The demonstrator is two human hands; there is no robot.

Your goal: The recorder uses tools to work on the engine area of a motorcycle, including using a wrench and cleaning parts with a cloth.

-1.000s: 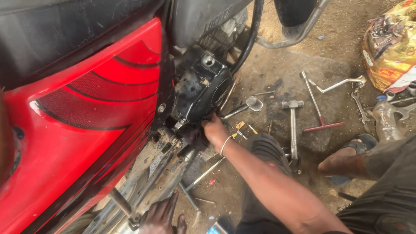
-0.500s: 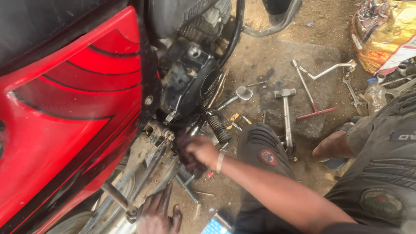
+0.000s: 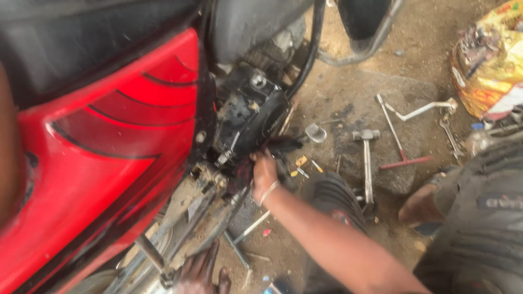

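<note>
Black, grimy engine side cover [image 3: 250, 122] on the red motorcycle, mounted upright, lies just above the right hand's fingers [image 3: 260, 159].

The fairing [image 3: 103, 163] is bright red with black curved stripes. The engine cover [image 3: 250, 122] is black and grimy. A silver bangle [image 3: 268, 191] circles the wrist. The hammer [image 3: 365, 163] is grey steel. The bag [image 3: 490, 60] is yellow and orange. The ground [image 3: 354, 87] is brown dirt.
</note>
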